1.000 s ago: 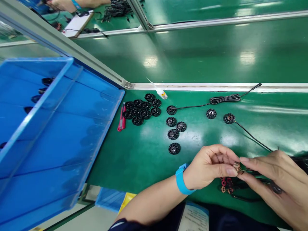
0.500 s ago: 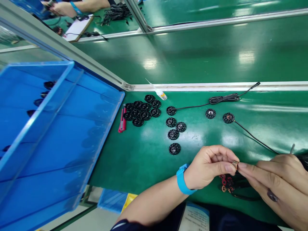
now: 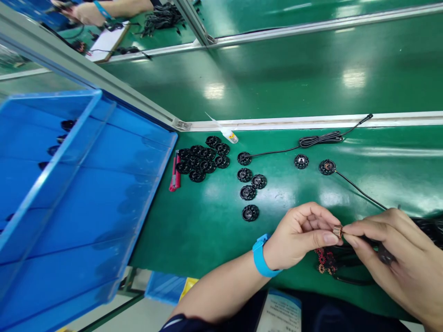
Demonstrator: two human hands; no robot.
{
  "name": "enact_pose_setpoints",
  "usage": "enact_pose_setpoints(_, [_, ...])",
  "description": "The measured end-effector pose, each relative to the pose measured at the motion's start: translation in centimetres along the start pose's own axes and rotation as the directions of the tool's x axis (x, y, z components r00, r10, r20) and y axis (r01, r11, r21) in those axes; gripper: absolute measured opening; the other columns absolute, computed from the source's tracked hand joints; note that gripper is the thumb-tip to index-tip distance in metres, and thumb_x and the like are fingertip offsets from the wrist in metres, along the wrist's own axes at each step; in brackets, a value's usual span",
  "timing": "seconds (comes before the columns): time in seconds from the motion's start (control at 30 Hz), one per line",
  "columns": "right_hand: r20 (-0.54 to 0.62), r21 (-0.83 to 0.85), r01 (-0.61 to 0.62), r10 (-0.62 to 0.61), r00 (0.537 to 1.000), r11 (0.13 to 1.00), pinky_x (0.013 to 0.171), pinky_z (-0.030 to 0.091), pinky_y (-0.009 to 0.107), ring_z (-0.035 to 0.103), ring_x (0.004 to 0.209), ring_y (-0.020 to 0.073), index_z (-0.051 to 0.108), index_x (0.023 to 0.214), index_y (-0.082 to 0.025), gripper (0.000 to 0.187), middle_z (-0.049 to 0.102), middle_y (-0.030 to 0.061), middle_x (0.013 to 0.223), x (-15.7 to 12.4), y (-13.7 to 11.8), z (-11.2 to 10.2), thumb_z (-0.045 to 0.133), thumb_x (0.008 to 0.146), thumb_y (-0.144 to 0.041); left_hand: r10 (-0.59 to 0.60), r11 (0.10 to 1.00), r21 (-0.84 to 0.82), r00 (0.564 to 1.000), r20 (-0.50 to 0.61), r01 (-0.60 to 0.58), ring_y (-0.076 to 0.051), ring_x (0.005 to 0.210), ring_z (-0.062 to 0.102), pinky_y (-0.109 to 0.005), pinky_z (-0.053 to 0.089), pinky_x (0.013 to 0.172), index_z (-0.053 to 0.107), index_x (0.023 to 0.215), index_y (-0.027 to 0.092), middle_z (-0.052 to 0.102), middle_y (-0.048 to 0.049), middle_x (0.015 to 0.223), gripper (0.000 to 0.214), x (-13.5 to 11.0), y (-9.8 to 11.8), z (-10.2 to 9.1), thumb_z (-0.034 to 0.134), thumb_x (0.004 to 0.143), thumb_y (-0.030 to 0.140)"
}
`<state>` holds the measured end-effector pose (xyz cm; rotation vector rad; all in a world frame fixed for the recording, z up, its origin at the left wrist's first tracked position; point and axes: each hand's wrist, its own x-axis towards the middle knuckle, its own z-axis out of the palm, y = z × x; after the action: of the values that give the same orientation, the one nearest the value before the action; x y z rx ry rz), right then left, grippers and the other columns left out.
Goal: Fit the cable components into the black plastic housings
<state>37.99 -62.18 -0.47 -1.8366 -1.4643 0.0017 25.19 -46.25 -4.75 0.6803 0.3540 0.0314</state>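
The left hand (image 3: 294, 237) pinches a small copper-coloured coil (image 3: 337, 231), its end apparently gripped by narrowed fingertips of the right hand (image 3: 398, 251), above the green table (image 3: 204, 221).

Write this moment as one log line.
left hand: pinching copper-coloured part | right hand: fingers at part's end | table: black discs, red cutter, white bottle
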Motion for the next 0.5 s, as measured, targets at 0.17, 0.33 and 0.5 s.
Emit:
enact_pose_setpoints(0.17, [0.005, 0.052, -0.064, 0.064, 0.998, 0.997, 0.070, 0.052, 0.031, 0.066, 0.075, 0.0140, 0.066, 0.140, -0.026, 0.042, 0.074, -0.0008, 0.090, -0.21, 0.22, -0.20, 0.074, 0.100, -0.016, -0.012, 0.999, -0.039, 0.999, -0.040, 0.011, -0.010, 0.073, 0.076, -0.020, 0.060, 0.075, 0.072, 0.092, 0.015, 0.078, -0.0003, 0.084, 0.041, 0.02, -0.18, -0.03, 0.101, 0.073, 0.037])
enact_pose_setpoints(0.33, [-0.002, 0.058, -0.047, 0.047, 0.999, 0.997, 0.066, 0.052, 0.031, 0.063, 0.069, 0.0129, 0.068, 0.141, -0.030, 0.045, 0.072, -0.0021, 0.085, -0.33, 0.27, -0.11, 0.075, 0.099, -0.014, 0.020, 1.000, -0.013, 0.999, -0.039, -0.020, -0.008, 0.072, 0.073, -0.018, 0.060, 0.074, 0.072, 0.089, 0.016, 0.077, 0.0007, 0.081, 0.036, -0.04, -0.05, 0.00, 0.101, 0.074, 0.030])
enact_pose_setpoints(0.5, [-0.016, 0.050, -0.022, 0.022, 1.000, 0.998, 0.065, 0.051, 0.030, 0.062, 0.069, 0.0116, 0.075, 0.124, -0.025, 0.035, 0.072, -0.0013, 0.085, -0.21, 0.31, -0.19, 0.077, 0.094, -0.007, 0.221, 0.963, 0.165, 0.975, -0.025, -0.214, -0.011, 0.078, 0.075, -0.024, 0.063, 0.081, 0.073, 0.089, 0.016, 0.079, -0.0022, 0.088, 0.025, -0.15, -0.24, 0.08, 0.095, 0.081, 0.025])
